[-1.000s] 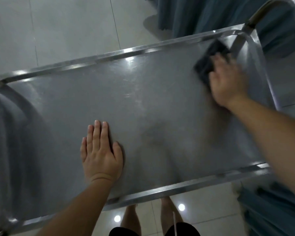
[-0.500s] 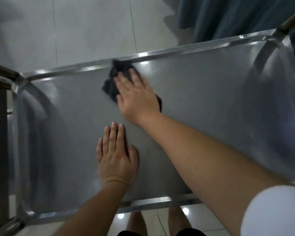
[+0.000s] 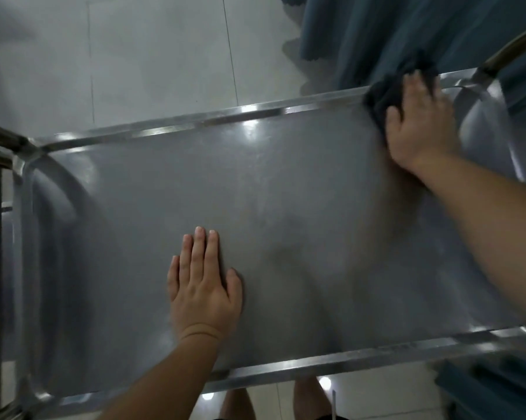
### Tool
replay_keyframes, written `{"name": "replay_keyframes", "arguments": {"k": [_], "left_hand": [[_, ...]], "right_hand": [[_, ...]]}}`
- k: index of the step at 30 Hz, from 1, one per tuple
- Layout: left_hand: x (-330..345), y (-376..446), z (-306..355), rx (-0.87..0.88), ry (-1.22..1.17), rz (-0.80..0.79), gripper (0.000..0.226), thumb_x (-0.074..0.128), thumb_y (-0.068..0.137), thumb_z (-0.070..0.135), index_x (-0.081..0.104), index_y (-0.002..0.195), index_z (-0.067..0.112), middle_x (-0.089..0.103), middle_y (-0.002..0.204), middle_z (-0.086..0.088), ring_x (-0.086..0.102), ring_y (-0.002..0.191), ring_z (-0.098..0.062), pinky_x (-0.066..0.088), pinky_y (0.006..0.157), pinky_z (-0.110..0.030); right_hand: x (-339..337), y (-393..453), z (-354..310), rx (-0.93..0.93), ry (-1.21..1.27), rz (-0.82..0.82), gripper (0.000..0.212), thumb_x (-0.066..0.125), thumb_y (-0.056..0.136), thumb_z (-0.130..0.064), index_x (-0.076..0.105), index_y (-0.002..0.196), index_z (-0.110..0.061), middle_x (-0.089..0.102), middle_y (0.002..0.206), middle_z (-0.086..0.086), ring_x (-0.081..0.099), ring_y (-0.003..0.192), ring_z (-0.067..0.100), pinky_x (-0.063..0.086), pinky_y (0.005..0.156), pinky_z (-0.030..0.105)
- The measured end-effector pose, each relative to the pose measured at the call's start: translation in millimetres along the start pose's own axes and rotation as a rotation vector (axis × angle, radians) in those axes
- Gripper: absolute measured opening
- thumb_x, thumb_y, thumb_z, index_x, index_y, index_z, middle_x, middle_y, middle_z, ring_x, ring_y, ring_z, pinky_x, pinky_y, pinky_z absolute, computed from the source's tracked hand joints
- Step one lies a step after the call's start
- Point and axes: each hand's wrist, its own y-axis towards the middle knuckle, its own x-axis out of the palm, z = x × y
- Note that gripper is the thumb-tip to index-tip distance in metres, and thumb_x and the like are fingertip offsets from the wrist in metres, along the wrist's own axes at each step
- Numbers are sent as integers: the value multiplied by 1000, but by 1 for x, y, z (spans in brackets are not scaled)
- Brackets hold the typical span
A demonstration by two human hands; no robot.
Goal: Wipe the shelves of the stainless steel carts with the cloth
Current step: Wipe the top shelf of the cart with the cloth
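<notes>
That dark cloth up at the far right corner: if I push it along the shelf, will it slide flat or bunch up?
The dark cloth looks soft and crumpled under the right hand, so it will probably bunch unless pressed flat. The shelf looks smooth and glossy, so it should glide easily.

cloth (image 3: 386,95): black, plain
shelf (image 3: 286,192): dull silver-grey, bright rim glints
curtain (image 3: 376,34): dark teal
floor (image 3: 149,56): pale grey tiles

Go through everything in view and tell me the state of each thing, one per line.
Cart shelf: bare steel, nothing standing on it.
Cloth: bunched, pressed at the far right corner.
Right hand: flat on the cloth, blurred.
Left hand: open, palm down on the shelf.
Curtain: hanging behind the cart.
</notes>
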Motion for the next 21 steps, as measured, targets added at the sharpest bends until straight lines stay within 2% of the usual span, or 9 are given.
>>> {"name": "replay_keyframes", "arguments": {"k": [2, 4, 5, 8, 14, 17, 21], "left_hand": [[-2, 1, 2, -4, -14, -12, 74, 36, 101, 44, 20, 169, 23, 12, 177, 3, 1, 164, -15, 8, 132, -46], [-4, 2, 3, -16, -18, -13, 74, 36, 100, 45, 22, 169, 22, 14, 177, 3, 3, 164, -16, 9, 132, -47], [-4, 1, 4, -21, -16, -11, 74, 36, 99, 45, 23, 169, 22, 15, 177, 2, 4, 164, -16, 10, 132, -47], [-3, 2, 3, -12, -6, -12, 74, 35, 100, 46, 23, 169, 21, 15, 177, 2, 4, 164, -17, 10, 132, -47], [-4, 2, 4, -27, 4, 9, 74, 38, 98, 44, 28, 167, 21, 20, 176, 1, 9, 163, -17, 10, 132, -45], [-5, 3, 4, -27, -3, 47, 74, 39, 96, 43, 35, 165, 18, 27, 173, -2, 18, 162, -20, 13, 131, -45], [-5, 2, 3, -14, -1, 49, 73, 40, 96, 43, 37, 164, 17, 28, 173, -2, 19, 162, -21, 17, 130, -47]], "right_hand": [[-7, 10, 13, 197, 7, -17, 73, 20, 103, -47, 13, 166, -10, 10, 174, 6, 6, 159, 40, 7, 128, 53], [-5, 12, -12, 350, 52, -1, 71, 21, 104, -44, 11, 166, -11, 8, 175, 4, 3, 159, 38, 6, 128, 53], [-1, 9, -33, 358, 72, 10, 70, 23, 105, -44, 12, 166, -12, 8, 175, 4, 3, 159, 38, 6, 128, 52], [16, -13, -110, 86, 79, 3, 68, 28, 106, -44, 17, 166, -14, 13, 174, 3, 5, 159, 38, 4, 129, 47], [33, -27, -243, -498, 80, -135, 64, 36, 104, -51, 28, 164, -30, 25, 170, -10, 12, 159, 25, 3, 128, 41], [34, -13, -268, -621, 81, -146, 60, 41, 104, -51, 36, 159, -31, 38, 164, -11, 28, 153, 22, 13, 126, 39], [31, 7, -254, -623, 111, -97, 50, 46, 103, -49, 53, 147, -27, 60, 142, -6, 53, 127, 25, 34, 109, 37]]}}
